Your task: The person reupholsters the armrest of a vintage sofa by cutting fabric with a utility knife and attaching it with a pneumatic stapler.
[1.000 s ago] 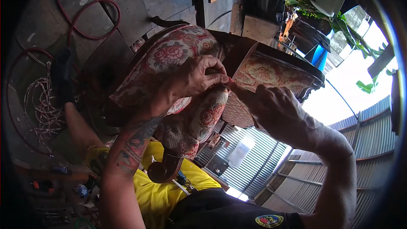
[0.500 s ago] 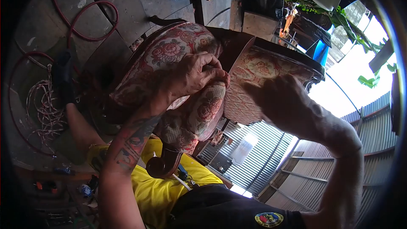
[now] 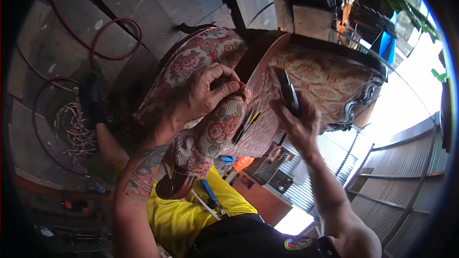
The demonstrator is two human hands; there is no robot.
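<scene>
An armchair with floral fabric and a dark wooden frame [image 3: 270, 50] lies across the middle of the view. My left hand [image 3: 210, 88] is closed on the fabric at the end of its padded armrest [image 3: 224, 125], thumb and fingers pinching the edge. Over the patterned panel [image 3: 330, 79] to the right, my right hand [image 3: 301, 117] grips a dark, long, narrow tool [image 3: 288, 91] that points away from me; its exact kind is blurred. A thin yellow-and-black tool [image 3: 248, 125] rests on the fabric between the two hands. A scrolled wooden end [image 3: 173, 187] shows below the armrest.
A red hose [image 3: 117, 57] loops over the floor panels at the left, near a tangled rope [image 3: 74, 126]. Corrugated metal sheets [image 3: 406, 181] stand at the right. A blue-handled item [image 3: 208, 191] lies over the yellow shorts.
My right hand has moved down and left, and the dark tool now shows clearly in it. The yellow-and-black tool has come into sight. My left hand keeps its pinch; the view has shifted.
</scene>
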